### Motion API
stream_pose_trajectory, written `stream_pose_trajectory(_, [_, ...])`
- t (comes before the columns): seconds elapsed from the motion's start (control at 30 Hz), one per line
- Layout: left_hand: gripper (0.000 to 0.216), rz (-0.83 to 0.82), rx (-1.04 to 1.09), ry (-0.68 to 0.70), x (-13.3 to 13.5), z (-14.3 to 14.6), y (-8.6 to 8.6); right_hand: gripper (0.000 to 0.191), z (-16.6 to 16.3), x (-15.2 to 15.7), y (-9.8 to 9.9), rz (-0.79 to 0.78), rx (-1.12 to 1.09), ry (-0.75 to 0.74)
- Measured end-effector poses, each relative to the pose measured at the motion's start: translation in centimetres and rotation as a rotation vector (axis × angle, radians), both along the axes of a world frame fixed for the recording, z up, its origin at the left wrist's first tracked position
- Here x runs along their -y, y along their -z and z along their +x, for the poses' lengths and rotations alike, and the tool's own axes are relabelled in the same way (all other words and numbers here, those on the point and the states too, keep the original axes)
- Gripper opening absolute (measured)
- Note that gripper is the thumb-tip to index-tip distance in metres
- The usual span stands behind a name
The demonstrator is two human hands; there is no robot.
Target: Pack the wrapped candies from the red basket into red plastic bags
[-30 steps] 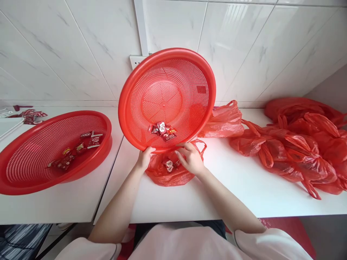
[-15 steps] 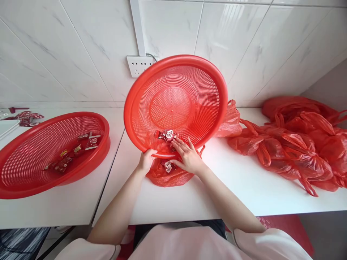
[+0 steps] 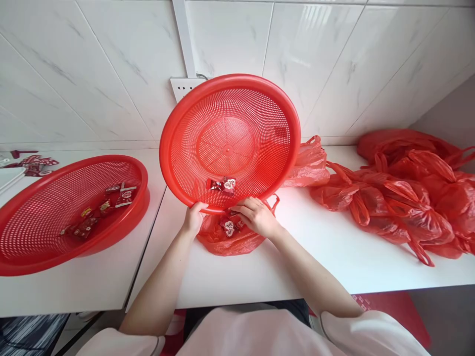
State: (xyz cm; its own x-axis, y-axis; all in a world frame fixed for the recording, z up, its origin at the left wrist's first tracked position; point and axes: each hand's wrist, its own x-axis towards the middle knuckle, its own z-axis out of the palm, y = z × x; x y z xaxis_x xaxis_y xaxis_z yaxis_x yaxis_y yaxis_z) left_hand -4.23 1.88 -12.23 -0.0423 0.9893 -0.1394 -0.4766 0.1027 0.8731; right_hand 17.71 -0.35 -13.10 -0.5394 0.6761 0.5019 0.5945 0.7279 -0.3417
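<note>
We hold the round red perforated plastic basket (image 3: 230,141) tilted steeply on edge over the open red plastic bag (image 3: 226,240) on the white surface (image 3: 319,247). Our left hand (image 3: 193,219) has a closed grip on the basket's lower rim; our right hand (image 3: 255,216) rests at the rim with loosely curled fingers, holding nothing we can see. Two red wrapped candies (image 3: 221,185) lie near the low edge. They could slide past the narrow bag mouth onto the surface, or the rim could slip.

Two white tables (image 3: 334,247) were butted together, w/ a red basket (image 3: 22,247) set on the left one and red plastic bags (image 3: 401,198) heaped on the right one by the wall.
</note>
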Motion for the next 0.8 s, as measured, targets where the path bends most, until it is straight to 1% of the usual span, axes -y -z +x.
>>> stream_pose_trajectory(0.1, [0.012,-0.007,-0.01,-0.005,-0.1,-0.2,0.1,0.029,-0.1,0.3,-0.1,0.01,-0.067,-0.032])
stream_pose_trajectory(0.23, [0.011,-0.008,-0.004,-0.022,-0.4,-0.8,0.0,0.028,-0.3,0.7,-0.1,-0.045,-0.157,-0.051])
stream_pose_trajectory(0.37, [0.018,0.004,0.014,-0.035,-0.5,-1.0,-0.3,0.031,-0.2,0.7,0.1,-0.116,-0.172,-0.027])
stream_pose_trajectory(0.47, [0.023,0.021,0.032,-0.04,-0.5,-1.0,-0.3,0.027,0.0,0.6,-0.1,-0.103,-0.142,-0.016])
stream_pose_trajectory(0.53, [0.022,0.027,0.043,-0.019,-0.4,-0.8,-0.3,0.025,0.1,0.5,-0.3,-0.059,-0.108,0.013])
stream_pose_trajectory(0.7, [0.006,0.013,0.022,0.04,0.3,-0.2,-0.1,0.025,0.1,0.6,-0.8,0.02,-0.093,0.139])
stream_pose_trajectory(0.77, [0.008,-0.003,-0.006,0.061,0.6,0.1,0.1,0.026,-0.2,0.6,-0.8,0.025,-0.056,0.186])
stream_pose_trajectory(0.8, [0.009,-0.017,-0.024,0.079,0.7,0.2,0.2,0.03,-0.4,0.5,-0.8,0.024,-0.028,0.214])
